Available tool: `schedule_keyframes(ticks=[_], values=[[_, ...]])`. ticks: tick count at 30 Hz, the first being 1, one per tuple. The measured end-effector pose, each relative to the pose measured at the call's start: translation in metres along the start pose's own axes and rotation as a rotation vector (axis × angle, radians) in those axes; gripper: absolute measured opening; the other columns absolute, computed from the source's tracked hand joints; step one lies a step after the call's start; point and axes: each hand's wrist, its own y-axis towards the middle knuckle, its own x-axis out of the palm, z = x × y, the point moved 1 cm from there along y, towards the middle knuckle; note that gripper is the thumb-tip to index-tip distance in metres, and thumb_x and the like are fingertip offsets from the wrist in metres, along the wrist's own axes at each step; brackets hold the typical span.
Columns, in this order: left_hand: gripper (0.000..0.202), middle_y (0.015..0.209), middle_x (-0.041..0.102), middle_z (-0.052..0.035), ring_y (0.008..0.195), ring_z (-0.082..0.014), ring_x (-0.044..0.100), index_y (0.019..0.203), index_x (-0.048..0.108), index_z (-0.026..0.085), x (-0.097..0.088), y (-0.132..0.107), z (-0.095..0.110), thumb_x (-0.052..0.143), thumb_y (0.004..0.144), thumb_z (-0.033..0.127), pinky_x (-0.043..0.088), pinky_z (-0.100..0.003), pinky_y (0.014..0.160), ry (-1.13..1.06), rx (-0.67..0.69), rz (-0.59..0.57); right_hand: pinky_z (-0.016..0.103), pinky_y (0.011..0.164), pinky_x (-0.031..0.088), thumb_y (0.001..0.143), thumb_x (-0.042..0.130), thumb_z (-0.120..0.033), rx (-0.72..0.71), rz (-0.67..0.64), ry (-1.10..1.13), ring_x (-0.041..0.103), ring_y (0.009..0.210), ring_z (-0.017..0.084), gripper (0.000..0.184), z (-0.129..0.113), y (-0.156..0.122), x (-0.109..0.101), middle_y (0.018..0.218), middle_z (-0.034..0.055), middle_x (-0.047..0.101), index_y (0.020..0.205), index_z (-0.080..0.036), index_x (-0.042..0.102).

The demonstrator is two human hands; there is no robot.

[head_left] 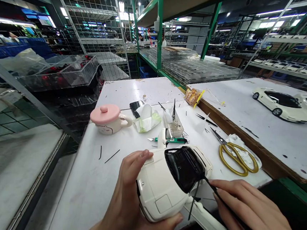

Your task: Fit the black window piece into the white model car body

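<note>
A white model car [160, 187], its doors swung out, is gripped round the front end by my left hand [132, 199]. The near door [206, 216] juts toward me, and its dark windshield [183, 167] faces up. My right hand [252, 209] is closed on slim black tweezers [224, 198], whose tips touch the car at the windshield's near corner. From that corner a thin black strip [193, 201] hangs down across the door opening. Just behind the car lies a green craft knife [176, 140].
A pink-lidded mug [106, 120], phone [135, 108], tissue pack [147, 120] and small holder with tools [175, 126] stand beyond. Gold-handled scissors [237, 156] and other black tweezers [207, 119] lie rightward, by a brown wooden ledge [222, 126]. More white model cars [283, 105] sit past it.
</note>
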Motion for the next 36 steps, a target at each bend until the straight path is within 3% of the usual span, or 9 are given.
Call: schedule_keyframes(ticks=[5,9,15,20,24,28,32,36], values=[[0.102,0.128,0.045,-0.0174,0.121,-0.0315,0.047,0.152,0.022,0.012,-0.001,0.002,-0.001,0.077,0.067,0.027,0.048,-0.047,0.102,0.027,0.016,0.013,0.024,0.079,0.061,0.091,0.059,-0.019,0.140,0.083,0.132,0.073,0.092,0.020,0.026,0.007,-0.006,0.007,0.108,0.0063,0.073,0.115,-0.024,0.063],[0.096,0.128,0.047,-0.0165,0.123,-0.0328,0.047,0.150,0.029,0.015,-0.005,0.003,0.003,0.075,0.068,0.031,0.050,-0.046,0.100,0.083,-0.013,-0.030,0.021,0.077,0.061,0.086,0.064,-0.014,0.189,0.166,0.286,0.074,0.089,0.019,0.023,0.011,-0.008,0.009,0.100,0.0044,0.074,0.108,-0.024,0.065],[0.099,0.131,0.050,-0.0141,0.119,-0.0334,0.055,0.151,0.032,0.027,-0.022,0.006,0.003,0.075,0.061,0.023,0.058,-0.046,0.091,0.204,-0.169,-0.257,0.018,0.070,0.062,0.084,0.064,-0.012,0.223,0.278,0.332,0.075,0.079,0.018,0.019,-0.004,0.007,0.008,0.088,0.0028,0.076,0.098,-0.024,0.067],[0.102,0.133,0.050,-0.0183,0.115,-0.0359,0.060,0.152,0.029,0.023,-0.025,0.002,-0.006,0.073,0.061,0.022,0.062,-0.050,0.083,0.277,-0.183,-0.487,0.021,0.070,0.063,0.085,0.063,-0.012,0.208,0.222,0.425,0.075,0.077,0.019,0.018,-0.017,0.016,0.018,0.089,0.0031,0.076,0.099,-0.024,0.066],[0.105,0.137,0.049,-0.0214,0.117,-0.0388,0.059,0.153,0.026,0.022,-0.015,-0.008,-0.010,0.073,0.059,0.018,0.061,-0.053,0.082,0.274,-0.221,-0.570,0.014,0.066,0.060,0.083,0.063,-0.012,0.228,0.263,0.444,0.074,0.071,0.014,0.016,-0.023,0.019,0.021,0.081,-0.0002,0.076,0.093,-0.025,0.067],[0.105,0.139,0.050,-0.0204,0.115,-0.0378,0.061,0.152,0.028,0.025,-0.009,-0.012,-0.008,0.077,0.059,0.015,0.060,-0.052,0.084,0.239,-0.239,-0.590,0.015,0.069,0.060,0.085,0.062,-0.013,0.254,0.207,0.401,0.074,0.073,0.014,0.015,-0.019,0.010,0.019,0.085,0.0019,0.076,0.093,-0.024,0.069],[0.104,0.141,0.050,-0.0196,0.119,-0.0389,0.059,0.152,0.027,0.027,-0.011,-0.012,-0.005,0.082,0.064,0.020,0.059,-0.052,0.088,0.265,-0.198,-0.579,0.024,0.075,0.061,0.087,0.065,-0.018,0.340,0.107,0.341,0.073,0.087,0.019,0.019,-0.008,-0.015,0.018,0.099,0.0038,0.074,0.104,-0.027,0.068],[0.098,0.142,0.050,-0.0196,0.122,-0.0395,0.057,0.149,0.033,0.026,-0.010,-0.010,-0.004,0.083,0.066,0.022,0.058,-0.053,0.089,0.256,-0.209,-0.595,0.028,0.071,0.061,0.089,0.064,-0.027,0.228,-0.009,0.145,0.074,0.082,0.022,0.018,-0.002,-0.029,0.019,0.101,0.0055,0.074,0.107,-0.026,0.069]])
